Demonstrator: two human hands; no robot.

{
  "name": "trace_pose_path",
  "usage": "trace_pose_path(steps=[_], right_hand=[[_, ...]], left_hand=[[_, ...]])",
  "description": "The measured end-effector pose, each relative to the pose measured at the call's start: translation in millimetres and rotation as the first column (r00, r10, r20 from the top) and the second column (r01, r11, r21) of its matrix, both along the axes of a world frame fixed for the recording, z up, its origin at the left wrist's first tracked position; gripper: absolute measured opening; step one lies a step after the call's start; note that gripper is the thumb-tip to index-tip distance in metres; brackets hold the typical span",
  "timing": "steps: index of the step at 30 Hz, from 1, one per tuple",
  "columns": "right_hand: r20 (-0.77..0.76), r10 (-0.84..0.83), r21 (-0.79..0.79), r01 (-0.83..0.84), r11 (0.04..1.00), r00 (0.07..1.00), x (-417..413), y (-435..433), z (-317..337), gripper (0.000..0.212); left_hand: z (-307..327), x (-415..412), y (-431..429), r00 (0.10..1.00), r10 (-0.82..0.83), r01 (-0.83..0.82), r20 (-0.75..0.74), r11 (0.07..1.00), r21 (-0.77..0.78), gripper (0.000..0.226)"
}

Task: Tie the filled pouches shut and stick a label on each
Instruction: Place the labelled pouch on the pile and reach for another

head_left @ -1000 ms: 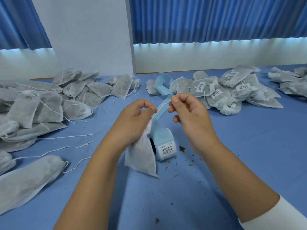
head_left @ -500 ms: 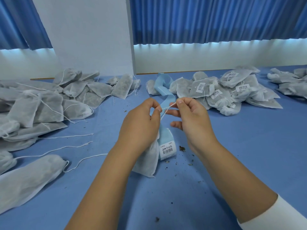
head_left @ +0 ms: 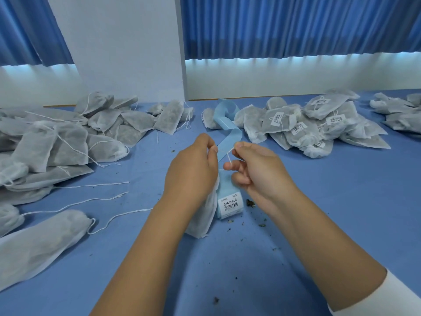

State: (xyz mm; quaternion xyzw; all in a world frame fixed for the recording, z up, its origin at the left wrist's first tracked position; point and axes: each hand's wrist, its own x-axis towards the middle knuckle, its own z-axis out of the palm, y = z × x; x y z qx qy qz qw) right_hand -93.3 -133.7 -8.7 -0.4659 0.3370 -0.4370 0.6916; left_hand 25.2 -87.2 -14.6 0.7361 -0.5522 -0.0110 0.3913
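Two bare hands meet above the middle of a blue worktop (head_left: pixel 330 213). The left hand (head_left: pixel 191 172) has thumb and forefinger pressed together on one end of a thin white drawstring (head_left: pixel 228 153). The rest of that hand curls over the neck of a white fabric pouch (head_left: pixel 202 215), which hangs below it with its lower corner down at the worktop. The right hand (head_left: pixel 259 169), just beside the left, pinches the other end of the drawstring between thumb and forefinger. Its other fingers are loosely curled, and the string drops in a small loop toward the middle finger. The pouch's neck is hidden behind the left hand, so I cannot tell whether a knot has formed.

The pouch looks light and limp, thin non-woven cloth sagging round its filling. It is likely best held at the gathered neck, since the body would slump. The drawstring is fine and probably slippery, calling for fingertip pinches near its ends.

Just behind the pouch stands a roll of pale blue labels (head_left: pixel 230 202), with its backing strip (head_left: pixel 230 135) trailing away. Untied pouches (head_left: pixel 68 142) with loose strings are heaped on the left, and tied and labelled pouches (head_left: pixel 303 126) on the right. Dark crumbs (head_left: pixel 250 202) dot the worktop.
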Motion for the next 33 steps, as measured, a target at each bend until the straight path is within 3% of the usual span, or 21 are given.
trace_pose_path(steps=[6,10,12,15,19,23,28,33], right_hand=[[0.282,-0.024,0.033,0.015,0.999,0.959,-6.0,-4.8,7.1,0.021],[0.331,-0.067,0.036,0.059,0.998,0.941,-11.1,-11.2,9.2,0.020],[0.308,-0.082,0.003,0.085,0.996,0.948,-12.6,-12.8,10.4,0.019],[0.229,-0.070,-0.106,0.097,0.990,0.971,-12.8,-11.5,10.8,0.018],[-0.065,-0.152,-0.440,0.109,0.892,0.986,-6.6,1.2,5.6,0.008],[-0.154,-0.127,-0.657,-0.005,0.754,0.980,2.3,18.3,-2.4,0.013],[-0.270,-0.094,-0.708,-0.131,0.694,0.958,6.6,24.9,-8.4,0.019],[-0.325,-0.128,-0.716,-0.155,0.681,0.937,8.3,24.7,-11.7,0.017]], left_hand=[[6.4,13.0,3.4,0.952,-0.156,0.175,-0.262,0.983,0.051,0.023],[9.6,24.6,11.8,0.888,-0.186,0.279,-0.420,0.945,0.172,0.029],[12.1,33.7,18.0,0.849,-0.177,0.320,-0.498,0.922,0.218,0.018],[14.1,45.7,21.8,0.837,-0.140,0.315,-0.528,0.913,0.257,0.021],[13.0,47.1,18.3,0.791,-0.081,0.178,-0.606,0.979,0.101,0.012],[11.8,42.6,10.4,0.708,-0.060,0.031,-0.703,0.998,-0.053,0.009],[9.5,41.1,7.5,0.698,-0.024,-0.140,-0.716,0.975,-0.170,0.012],[12.3,36.4,6.8,0.706,0.028,-0.208,-0.708,0.963,-0.169,0.014]])
